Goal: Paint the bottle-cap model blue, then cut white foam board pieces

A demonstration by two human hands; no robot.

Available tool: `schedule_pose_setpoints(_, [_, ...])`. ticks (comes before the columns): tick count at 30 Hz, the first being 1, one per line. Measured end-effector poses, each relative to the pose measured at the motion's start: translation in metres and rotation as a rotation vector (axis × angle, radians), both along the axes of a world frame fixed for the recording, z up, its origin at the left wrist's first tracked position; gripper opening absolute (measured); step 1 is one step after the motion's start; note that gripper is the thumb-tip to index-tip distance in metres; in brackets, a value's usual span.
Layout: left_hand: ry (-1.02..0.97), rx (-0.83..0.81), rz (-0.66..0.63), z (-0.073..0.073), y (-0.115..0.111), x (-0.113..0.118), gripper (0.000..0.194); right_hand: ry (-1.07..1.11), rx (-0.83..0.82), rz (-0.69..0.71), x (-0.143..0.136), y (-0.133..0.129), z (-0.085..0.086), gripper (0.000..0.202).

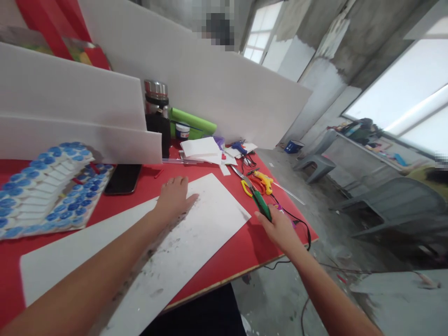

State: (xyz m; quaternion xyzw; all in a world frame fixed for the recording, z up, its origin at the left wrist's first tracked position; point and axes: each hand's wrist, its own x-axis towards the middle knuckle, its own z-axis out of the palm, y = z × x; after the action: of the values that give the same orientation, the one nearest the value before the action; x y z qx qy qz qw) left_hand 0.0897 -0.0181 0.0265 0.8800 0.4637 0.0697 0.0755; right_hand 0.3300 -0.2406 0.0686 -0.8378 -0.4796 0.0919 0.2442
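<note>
A large white board (196, 238) with grey smudges lies across the red table. My left hand (174, 198) rests on its far part, palm down, thumb apart from the fingers. My right hand (278, 228) is closed on the end of a green utility knife (260, 199), near the table's right side. The front of the knife points away from me, over yellow- and orange-handled scissors (246, 188). Just beyond the knife lies a yellow glue gun (265, 181). The fingertips under the knife are partly hidden.
Left of the board are a blue-and-white decorated piece (79, 210) and a black phone (123, 179). White panels (224, 88) stand behind, near a steel flask (156, 93). Paper scraps (201, 148) and a blue glue gun (240, 148) lie at the back. Cables hang over the table edge (210, 287).
</note>
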Motion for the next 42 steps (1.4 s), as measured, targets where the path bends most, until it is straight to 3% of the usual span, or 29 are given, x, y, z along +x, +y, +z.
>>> schedule_pose_setpoints(3, [0.016,-0.019,0.045,0.002,0.009,0.005,0.058,0.071,0.01,-0.013,0.007,0.034,-0.029,0.028])
schedule_pose_setpoints(6, [0.005,-0.052,0.073,0.0,0.015,0.009,0.055,0.145,0.004,0.008,0.006,0.049,-0.04,0.028])
schedule_pose_setpoints(15, [-0.124,-0.1,0.126,-0.006,0.016,0.006,0.038,0.476,-0.058,0.047,-0.006,0.071,-0.043,0.037])
schedule_pose_setpoints(21, [-0.212,-0.137,0.101,-0.007,0.018,-0.002,0.029,0.665,-0.003,0.025,-0.011,0.079,-0.032,0.044])
schedule_pose_setpoints(24, [-0.242,-0.178,0.082,-0.002,0.019,-0.006,0.029,0.837,-0.039,0.015,-0.014,0.083,-0.021,0.046])
schedule_pose_setpoints(28, [-0.26,-0.289,0.094,0.01,0.021,-0.013,0.042,1.015,-0.089,-0.042,-0.015,0.088,-0.013,0.055])
schedule_pose_setpoints(35, [-0.382,-0.363,0.1,0.035,0.031,-0.018,0.045,1.299,-0.039,-0.105,-0.016,0.097,-0.028,0.059])
schedule_pose_setpoints(42, [-0.51,-0.353,0.067,0.051,0.032,-0.007,0.042,1.505,-0.059,-0.034,-0.053,0.101,-0.04,0.051])
